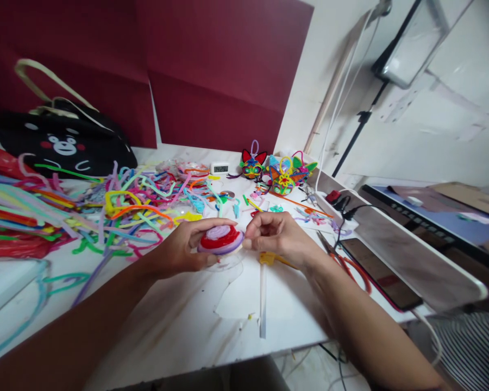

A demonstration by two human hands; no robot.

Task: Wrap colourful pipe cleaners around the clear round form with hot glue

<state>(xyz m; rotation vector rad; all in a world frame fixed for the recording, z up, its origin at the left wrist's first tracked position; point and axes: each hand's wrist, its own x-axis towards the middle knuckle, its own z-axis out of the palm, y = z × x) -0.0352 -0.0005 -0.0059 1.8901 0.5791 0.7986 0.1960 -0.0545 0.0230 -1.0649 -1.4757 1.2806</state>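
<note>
Left hand curls shut around the red-and-purple coil; right hand, at its three o'clock, pinches the coil's edge, fingertips together.

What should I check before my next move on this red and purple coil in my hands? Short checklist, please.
1. Left hand grips the red and purple coil: ok.
2. Right hand pinches the coil's right edge: ok.
3. Coil's underside tidy: cannot tell, hidden.
4. Pipe cleaner pile lies on the table beside the left hand: ok.
5. Phone clear of the right forearm: probably not ok; it lies close by, at the table's edge.
</note>
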